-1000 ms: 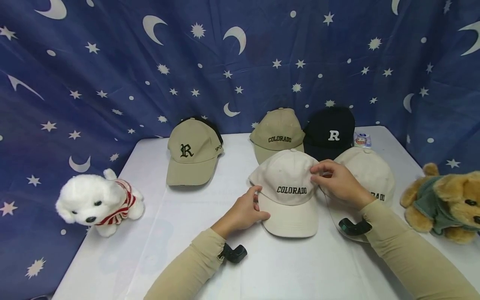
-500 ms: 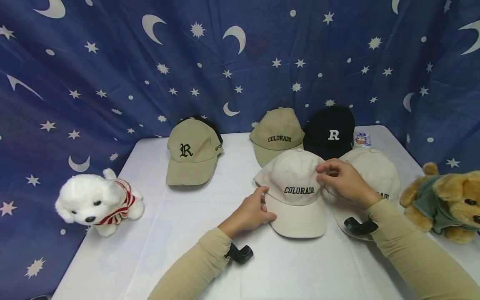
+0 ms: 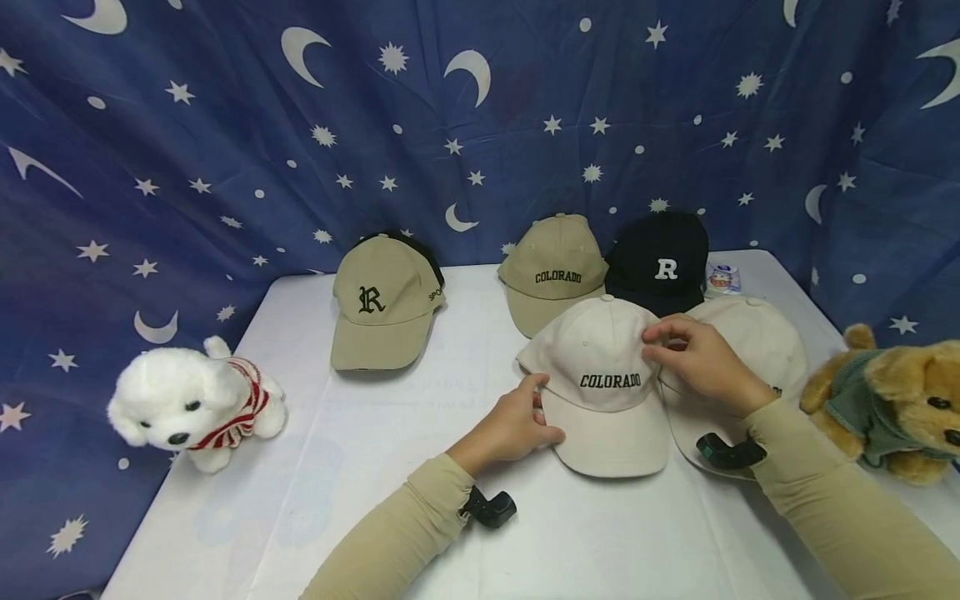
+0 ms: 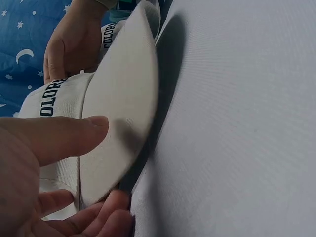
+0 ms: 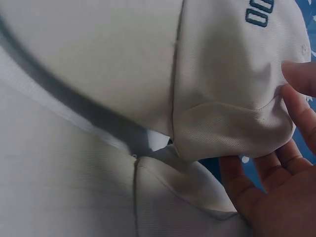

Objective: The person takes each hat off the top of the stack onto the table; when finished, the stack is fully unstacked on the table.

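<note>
One white cap [image 3: 602, 396] is held from both sides, presumably for balance: left hand [image 3: 507, 427] pinches brim [image 3: 615, 442]; right hand [image 3: 701, 362] seems to pinch crown [image 3: 603, 346].

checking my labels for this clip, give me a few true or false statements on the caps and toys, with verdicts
1. The left hand and right hand hold the same cream cap. True.
2. The dark cap bears a white R. True.
3. The brown plush dog wears red and white stripes. False: its garment is grey-green.
4. The khaki R cap touches the left hand. False: it lies apart from both hands.
</note>
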`<state>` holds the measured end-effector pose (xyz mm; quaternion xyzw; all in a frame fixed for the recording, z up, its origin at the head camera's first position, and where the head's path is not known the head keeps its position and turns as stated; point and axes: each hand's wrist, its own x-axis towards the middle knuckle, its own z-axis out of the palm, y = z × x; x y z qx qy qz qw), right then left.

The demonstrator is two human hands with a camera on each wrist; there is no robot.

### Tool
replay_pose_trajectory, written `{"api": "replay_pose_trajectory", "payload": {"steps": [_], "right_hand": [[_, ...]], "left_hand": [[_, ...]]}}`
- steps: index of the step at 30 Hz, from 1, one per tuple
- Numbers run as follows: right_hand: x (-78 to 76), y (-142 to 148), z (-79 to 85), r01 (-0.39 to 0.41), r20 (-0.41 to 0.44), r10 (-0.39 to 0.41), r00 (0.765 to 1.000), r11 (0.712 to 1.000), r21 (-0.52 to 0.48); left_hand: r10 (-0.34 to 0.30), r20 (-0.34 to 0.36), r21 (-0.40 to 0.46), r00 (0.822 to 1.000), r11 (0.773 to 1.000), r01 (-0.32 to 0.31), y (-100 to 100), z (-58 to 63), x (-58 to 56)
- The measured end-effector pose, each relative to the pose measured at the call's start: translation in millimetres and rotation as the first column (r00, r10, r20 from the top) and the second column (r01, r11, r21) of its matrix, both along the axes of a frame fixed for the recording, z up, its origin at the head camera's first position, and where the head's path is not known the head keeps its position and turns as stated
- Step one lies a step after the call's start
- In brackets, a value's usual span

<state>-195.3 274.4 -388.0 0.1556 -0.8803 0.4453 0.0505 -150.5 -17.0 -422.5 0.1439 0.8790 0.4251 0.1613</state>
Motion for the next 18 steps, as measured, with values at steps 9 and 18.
{"api": "replay_pose_trajectory", "payload": {"steps": [9, 18], "right_hand": [[-3.0, -3.3, 9.5, 0.002, 0.026, -0.002, 1.0, 1.0, -0.003], [-9.9, -6.3, 15.5, -0.014, 0.009, 0.014, 1.0, 1.0, -0.013]], "left_hand": [[0.025, 0.022, -0.005, 0.999, 1.0, -0.025, -2.0, 3.0, -0.3], [0.016, 0.04, 0.032, 0.999, 0.999, -0.017, -3.1, 2.0, -0.9]]}}
